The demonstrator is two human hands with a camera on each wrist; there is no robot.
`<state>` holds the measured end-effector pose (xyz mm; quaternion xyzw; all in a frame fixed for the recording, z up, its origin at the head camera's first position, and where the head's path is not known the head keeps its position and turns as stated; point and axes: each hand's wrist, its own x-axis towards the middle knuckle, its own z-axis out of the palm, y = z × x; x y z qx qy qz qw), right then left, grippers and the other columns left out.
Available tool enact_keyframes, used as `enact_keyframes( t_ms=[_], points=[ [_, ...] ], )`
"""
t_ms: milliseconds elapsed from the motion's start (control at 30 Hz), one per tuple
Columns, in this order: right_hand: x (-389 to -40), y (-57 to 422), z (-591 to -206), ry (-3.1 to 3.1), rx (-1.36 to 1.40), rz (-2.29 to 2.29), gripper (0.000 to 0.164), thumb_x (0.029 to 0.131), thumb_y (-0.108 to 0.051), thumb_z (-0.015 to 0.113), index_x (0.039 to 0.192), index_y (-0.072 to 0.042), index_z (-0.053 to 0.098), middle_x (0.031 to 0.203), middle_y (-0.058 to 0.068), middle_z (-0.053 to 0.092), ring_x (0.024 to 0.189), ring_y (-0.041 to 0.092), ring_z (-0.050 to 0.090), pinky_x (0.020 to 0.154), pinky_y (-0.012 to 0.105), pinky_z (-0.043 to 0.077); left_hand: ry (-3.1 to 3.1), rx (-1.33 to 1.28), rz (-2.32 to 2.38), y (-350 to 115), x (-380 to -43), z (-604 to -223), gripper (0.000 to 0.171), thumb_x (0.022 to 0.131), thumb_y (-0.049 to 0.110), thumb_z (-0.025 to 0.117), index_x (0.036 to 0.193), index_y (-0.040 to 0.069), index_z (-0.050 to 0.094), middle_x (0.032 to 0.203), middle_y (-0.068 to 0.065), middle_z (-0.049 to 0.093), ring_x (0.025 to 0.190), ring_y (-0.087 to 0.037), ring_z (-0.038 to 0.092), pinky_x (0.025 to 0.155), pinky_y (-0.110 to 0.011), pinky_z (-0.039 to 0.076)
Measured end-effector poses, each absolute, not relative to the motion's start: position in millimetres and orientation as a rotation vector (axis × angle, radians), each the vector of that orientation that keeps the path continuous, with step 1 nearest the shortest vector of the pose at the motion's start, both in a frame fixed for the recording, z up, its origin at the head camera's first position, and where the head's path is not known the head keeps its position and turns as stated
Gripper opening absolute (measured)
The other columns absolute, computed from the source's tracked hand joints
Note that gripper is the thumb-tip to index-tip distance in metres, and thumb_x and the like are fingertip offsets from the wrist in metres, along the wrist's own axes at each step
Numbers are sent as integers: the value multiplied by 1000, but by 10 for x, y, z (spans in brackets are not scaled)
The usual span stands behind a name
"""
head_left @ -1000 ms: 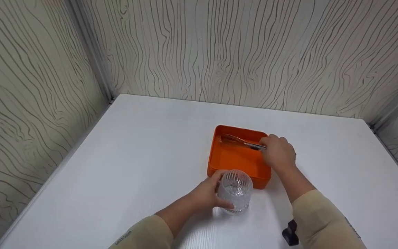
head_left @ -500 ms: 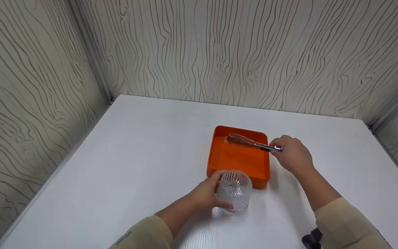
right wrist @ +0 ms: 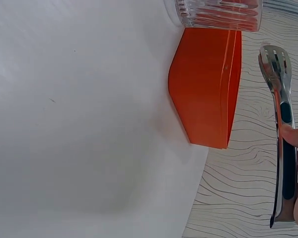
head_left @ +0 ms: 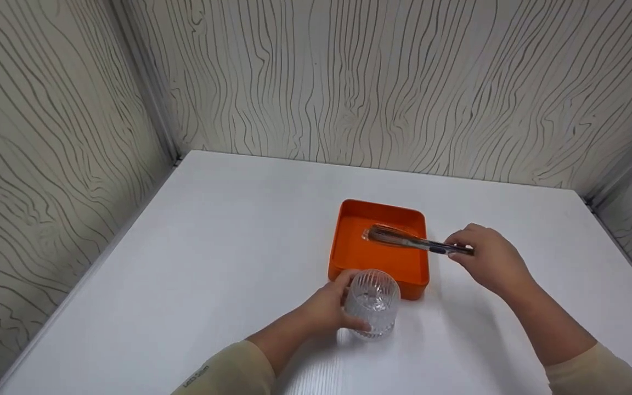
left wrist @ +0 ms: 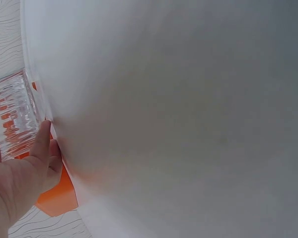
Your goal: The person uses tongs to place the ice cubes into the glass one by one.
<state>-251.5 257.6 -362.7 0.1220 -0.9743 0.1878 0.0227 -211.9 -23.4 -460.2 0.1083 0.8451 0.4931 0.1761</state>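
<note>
My left hand (head_left: 324,307) holds a clear ribbed drinking glass (head_left: 373,302), upright at the near edge of a square orange tray (head_left: 337,258). In the left wrist view the thumb and fingers lie on either side of the glass. My right hand (head_left: 489,258), right of the tray, grips metal tongs (head_left: 436,247) by their dark-inlaid handle. The tongs slant leftward, with their slotted heads (right wrist: 276,64) over the tray. A small clear piece (head_left: 366,235) shows at their tip. In the right wrist view the two arms of the tongs lie close together.
The tray stands on a white table (head_left: 212,236). Wood-grain panels rise behind the table (head_left: 316,82) and along its left side (head_left: 47,164).
My right hand has drawn the tongs to the right and toward me, from inside the tray to above it. The left hand and the glass have stayed in place.
</note>
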Motion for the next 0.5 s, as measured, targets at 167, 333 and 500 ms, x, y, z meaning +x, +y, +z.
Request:
enact_keyframes(
  t_ms=[167, 333, 500],
  points=[
    [-2365, 2664, -3548, -2995, 419, 631, 14, 82, -9, 66, 92, -19, 69, 84, -3, 57, 75, 18, 50, 63, 31, 44, 2382, 303, 1411, -225, -2111, -4597, 77, 61, 29, 84, 118, 47, 36, 115, 14, 50, 109, -16, 51, 95, -42, 44],
    [-2233, 2721, -3503, -2954, 478, 646, 17, 80, -8, 68, 89, -23, 68, 84, -7, 57, 77, 15, 51, 65, 30, 46, 2375, 314, 1416, -226, -2106, -4582, 77, 62, 28, 84, 118, 46, 36, 116, 14, 50, 111, -17, 51, 95, -43, 43],
    [-2129, 2746, -3492, -2916, 547, 628, 21, 77, -8, 71, 87, -27, 67, 83, -13, 56, 75, 9, 51, 63, 25, 45, 2378, 327, 1403, -220, -2106, -4567, 76, 63, 26, 84, 118, 47, 36, 118, 16, 50, 114, -17, 50, 95, -42, 43]
  ],
)
